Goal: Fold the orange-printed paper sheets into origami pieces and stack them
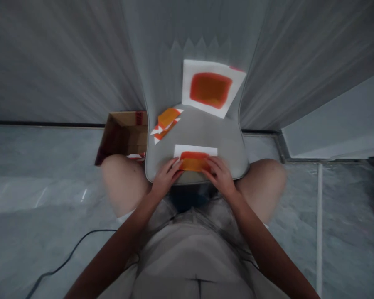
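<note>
A folded sheet of paper (195, 163), white with a red-orange printed patch, lies near the front edge of the grey chair seat. My left hand (165, 174) grips its left end, fingers bent over the paper. At the right end, my right hand (220, 173) holds it in the same way. The undersides of both hands' grips are hidden. Farther back, a white sheet (210, 89) with a red-orange rounded square leans toward the backrest. Left of it sit folded orange and white paper pieces (167, 124), with pointed corners.
The grey chair (202, 128) stands between my knees. An open cardboard box (123, 132) is on the floor at its left, with some red and white paper inside. A black cable (77, 246) runs across the floor. Grey curtain-like walls (65, 62) rise behind.
</note>
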Demonstrator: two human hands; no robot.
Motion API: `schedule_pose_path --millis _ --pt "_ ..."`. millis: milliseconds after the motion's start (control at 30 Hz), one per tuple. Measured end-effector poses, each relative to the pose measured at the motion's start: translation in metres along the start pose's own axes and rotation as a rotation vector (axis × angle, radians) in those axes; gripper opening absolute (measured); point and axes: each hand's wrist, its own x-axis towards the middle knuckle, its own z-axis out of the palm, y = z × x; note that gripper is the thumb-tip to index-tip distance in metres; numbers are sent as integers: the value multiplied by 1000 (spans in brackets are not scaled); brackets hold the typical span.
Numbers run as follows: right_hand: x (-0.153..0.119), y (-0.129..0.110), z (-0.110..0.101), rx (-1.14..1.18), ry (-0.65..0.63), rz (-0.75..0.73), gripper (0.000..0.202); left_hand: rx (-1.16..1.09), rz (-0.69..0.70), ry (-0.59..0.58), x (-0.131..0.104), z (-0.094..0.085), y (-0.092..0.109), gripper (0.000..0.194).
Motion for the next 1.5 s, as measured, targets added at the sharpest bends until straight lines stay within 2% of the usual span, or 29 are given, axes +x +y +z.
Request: schedule_pose_path --millis 100,167,267,433,533,733,933,1000,1100,1300,1400,1500 --pt "-9 -2 -3 -23 -23 10 56 -11 -13 -2 -2 2 2 39" --pt "-16 -1 -4 -55 -88 9 60 -10 33 -52 -2 0 4 38" --pt "-24 -1 -4 -103 -174 -5 58 4 135 -136 -5 -7 9 39" --pt "-34 -2 -11 -143 -231 -87 50 40 204 -241 -29 -25 14 46" --pt "-36 -3 -16 -145 -258 -178 44 37 244 -203 -35 -29 14 47" --pt "-34 -7 -21 -160 -197 -324 34 38 262 -145 -25 -23 9 42" --pt "-34 -9 -31 -182 -126 -303 34 -38 277 -143 -26 -28 6 42" --pt "-28 -7 -35 -172 -106 -265 32 -55 281 -142 -20 -29 2 42" --pt "-9 3 -38 -139 -145 -216 33 -62 269 -134 1 -26 -13 39" --pt "29 40 -32 -80 -267 -239 32 -116 296 -224 47 -14 -53 33" --pt "34 51 -27 3 -234 -202 32 -173 260 -237 55 -13 -58 29" --pt "36 51 -21 148 -150 -90 32 -249 176 -211 62 -16 -53 27"
